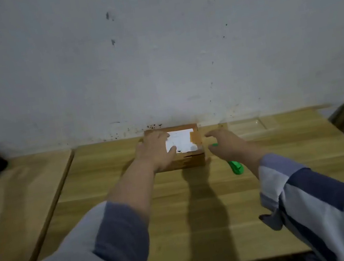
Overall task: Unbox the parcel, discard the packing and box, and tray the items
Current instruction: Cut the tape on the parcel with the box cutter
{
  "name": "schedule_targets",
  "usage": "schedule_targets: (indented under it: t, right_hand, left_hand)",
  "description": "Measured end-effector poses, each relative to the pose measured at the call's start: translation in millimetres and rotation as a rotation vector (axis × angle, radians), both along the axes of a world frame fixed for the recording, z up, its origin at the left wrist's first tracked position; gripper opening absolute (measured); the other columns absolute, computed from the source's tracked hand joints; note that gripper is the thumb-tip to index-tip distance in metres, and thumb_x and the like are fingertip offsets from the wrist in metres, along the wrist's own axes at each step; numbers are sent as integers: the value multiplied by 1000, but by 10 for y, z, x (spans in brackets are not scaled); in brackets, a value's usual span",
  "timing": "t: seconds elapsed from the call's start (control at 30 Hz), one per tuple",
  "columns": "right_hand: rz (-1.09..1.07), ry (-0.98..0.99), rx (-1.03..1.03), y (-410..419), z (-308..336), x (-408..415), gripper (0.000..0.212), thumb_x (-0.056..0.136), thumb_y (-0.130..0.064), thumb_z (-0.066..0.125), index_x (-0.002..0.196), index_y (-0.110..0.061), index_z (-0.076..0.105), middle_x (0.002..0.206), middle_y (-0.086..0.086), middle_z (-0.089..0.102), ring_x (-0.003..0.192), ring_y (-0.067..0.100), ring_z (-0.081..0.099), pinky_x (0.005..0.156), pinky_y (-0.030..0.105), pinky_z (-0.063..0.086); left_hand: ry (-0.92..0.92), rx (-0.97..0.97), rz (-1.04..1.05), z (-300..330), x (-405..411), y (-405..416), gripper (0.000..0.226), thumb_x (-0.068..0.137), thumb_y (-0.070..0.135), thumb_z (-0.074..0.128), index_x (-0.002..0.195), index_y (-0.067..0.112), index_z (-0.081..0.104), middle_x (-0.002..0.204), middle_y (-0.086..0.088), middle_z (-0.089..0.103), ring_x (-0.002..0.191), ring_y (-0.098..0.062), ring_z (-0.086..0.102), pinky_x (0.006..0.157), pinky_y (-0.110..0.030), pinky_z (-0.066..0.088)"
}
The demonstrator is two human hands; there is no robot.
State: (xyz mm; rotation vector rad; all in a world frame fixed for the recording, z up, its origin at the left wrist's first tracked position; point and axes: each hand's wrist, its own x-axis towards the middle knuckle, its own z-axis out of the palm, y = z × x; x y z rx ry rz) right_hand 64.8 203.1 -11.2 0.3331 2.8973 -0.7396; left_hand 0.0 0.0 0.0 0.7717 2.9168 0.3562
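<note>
The cardboard parcel [184, 151] sits on the counter [202, 215] against the wall. The left hand [158, 149] lies flat on it, the right hand [224, 142] is open beside it. It looks light and stiff; hold the sides.

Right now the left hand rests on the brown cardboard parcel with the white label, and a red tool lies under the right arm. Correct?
Not quite. In the head view the tool is green, not red. The left hand does rest on the brown cardboard parcel with the white label.
</note>
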Motion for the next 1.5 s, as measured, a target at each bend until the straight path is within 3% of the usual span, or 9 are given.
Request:
schedule_targets:
  t: [0.2,0.47,0.7,0.9,0.97,1.1,1.2,1.33,1.5]
  right_hand:
    - [-245,-165,32,215,-631,-130,48,93,-19,49,140,-18,42,136,13,50,119,33,52,95,38,45]
    - [-464,-120,152,228,-1097,-202,49,92,-16,50,139,-17,39,136,10,46,124,30,42,97,43,44]
    - [-547,-35,-132,247,-1083,-190,56,82,-14,66,135,-16,49,125,14,54,108,29,57,92,36,50]
    - [-635,-31,-499,196,-735,-165,54,93,-6,52,139,-29,35,104,10,58,62,16,58,47,24,49]
    - [-627,-56,-594,173,-629,-147,56,95,-6,50,140,-33,32,98,12,60,63,17,56,52,30,52]
    - [-531,-153,-841,166,-420,-77,88,87,9,54,146,-43,13,118,17,48,92,28,54,88,49,54]
    - [-455,-192,-958,131,-323,-37,100,84,17,52,148,-41,1,122,15,39,98,29,53,92,46,52]
    - [-480,-88,-848,29,-347,-63,76,95,4,42,151,-34,5,101,9,49,69,17,50,74,38,55]
    - [-543,99,-627,-70,-514,-87,52,99,-16,42,146,-36,28,82,-9,48,58,5,40,49,23,38]
  left_hand:
    - [-53,-102,-110,-547,-561,204,59,96,51,33,148,25,27,161,3,12,149,-17,3,119,-53,5]
    - [-49,-161,-165,-1090,-777,398,69,94,63,13,152,30,-6,159,6,-18,146,-17,-20,113,-58,-11]
    - [-12,-154,-170,-1177,-785,415,70,92,64,9,151,30,-10,159,6,-19,146,-17,-21,113,-60,-10]
    - [-6,-155,-170,-1172,-766,423,71,92,65,8,151,30,-9,160,5,-17,146,-19,-19,113,-60,-10]
    - [-8,-164,-167,-1160,-741,411,71,91,65,8,151,30,-9,160,4,-18,146,-20,-19,113,-60,-10]
    - [-13,-169,-147,-1141,-645,359,72,91,65,8,151,29,-10,159,3,-18,146,-20,-20,113,-60,-11]
    - [-19,-172,-130,-1139,-554,302,71,92,64,9,151,28,-10,159,3,-19,146,-20,-20,113,-60,-10]
    - [-20,-170,-103,-1138,-450,233,71,92,64,9,151,29,-10,159,3,-19,146,-20,-20,114,-60,-9]
    - [-17,-154,-73,-1153,-378,207,71,92,64,10,151,29,-9,159,4,-18,146,-20,-20,113,-60,-9]
